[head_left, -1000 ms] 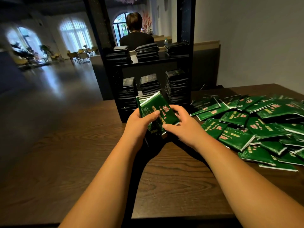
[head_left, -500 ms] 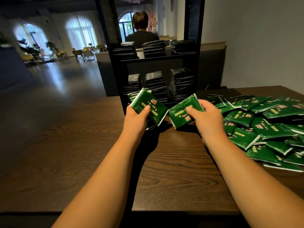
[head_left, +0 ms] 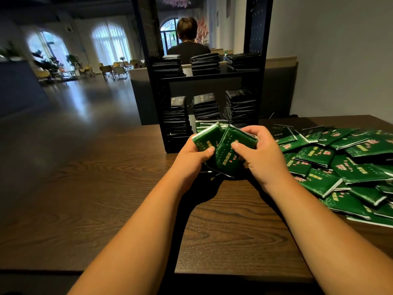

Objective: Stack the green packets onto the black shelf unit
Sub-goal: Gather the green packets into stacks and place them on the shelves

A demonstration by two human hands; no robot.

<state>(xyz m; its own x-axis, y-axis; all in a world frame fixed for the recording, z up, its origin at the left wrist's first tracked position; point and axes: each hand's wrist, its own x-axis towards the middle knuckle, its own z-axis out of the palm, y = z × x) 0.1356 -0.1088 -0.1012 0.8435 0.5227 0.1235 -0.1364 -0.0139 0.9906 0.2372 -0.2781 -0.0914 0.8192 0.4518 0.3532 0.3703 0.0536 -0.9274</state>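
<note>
Both hands gripping packets, in front of shelf (head_left: pixel 204 75).
Left hand (head_left: pixel 192 155) holds a bundle (head_left: pixel 205 140), right hand (head_left: pixel 258 154) one packet (head_left: pixel 231 145) overlapping it; lower edges hidden. Loose pile (head_left: pixel 344 167) to the right.

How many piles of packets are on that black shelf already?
6. Top level: upper left stack, upper middle stack, upper right stack. Below: lower left stack, lower middle stack, lower right stack. The left hand, right hand and held packets hide the bottom; more may sit there.
</note>
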